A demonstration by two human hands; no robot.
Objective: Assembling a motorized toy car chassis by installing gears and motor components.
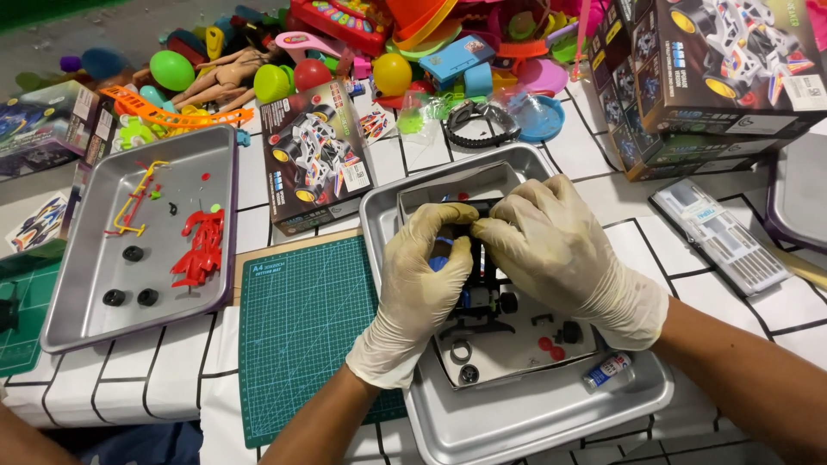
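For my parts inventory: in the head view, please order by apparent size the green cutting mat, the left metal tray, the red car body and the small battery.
1. left metal tray
2. green cutting mat
3. red car body
4. small battery

two gloved hands [482, 267]; two metal trays [86, 284]; one cutting mat [301, 327]

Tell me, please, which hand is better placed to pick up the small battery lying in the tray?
Probably the right hand: the battery lies in the metal tray near that wrist, across from the left hand.

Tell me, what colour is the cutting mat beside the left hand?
The cutting mat is dark green with a pale grid, seen in the head view.
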